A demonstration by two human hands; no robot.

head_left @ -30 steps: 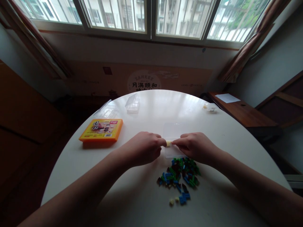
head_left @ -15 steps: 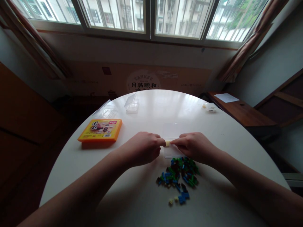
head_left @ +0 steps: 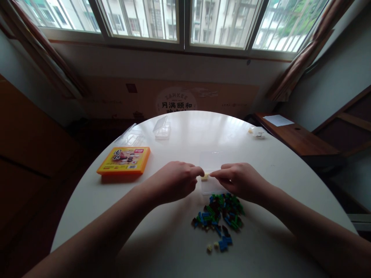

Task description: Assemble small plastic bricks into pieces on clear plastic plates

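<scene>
My left hand (head_left: 181, 181) reaches in from the left with its fingers curled. Its fingertips rest on a small strip of pale yellow toy building bricks (head_left: 204, 177); the thumb is largely hidden. Opposite it, my right hand (head_left: 240, 178) points its index finger at the strip's right end, a small gap away, and shows nothing held. Beneath both hands lies a clear plastic box (head_left: 214, 188) with its lid laid back. Just in front of the box is a loose heap of green, blue and dark brown building bricks (head_left: 223, 210).
Two pale yellow bricks (head_left: 209, 248) lie near blue ones (head_left: 224, 243). On the left are an orange-yellow game box (head_left: 124, 161), a clear open case (head_left: 162, 132) and more clear plastic (head_left: 131, 137). A small plastic bag (head_left: 257, 132) sits at the right on the round white table (head_left: 95, 220).
My right fingertip has come slightly away from the yellow strip, which now shows a little more. My left hand stays on it. The whole view has shifted slightly.
</scene>
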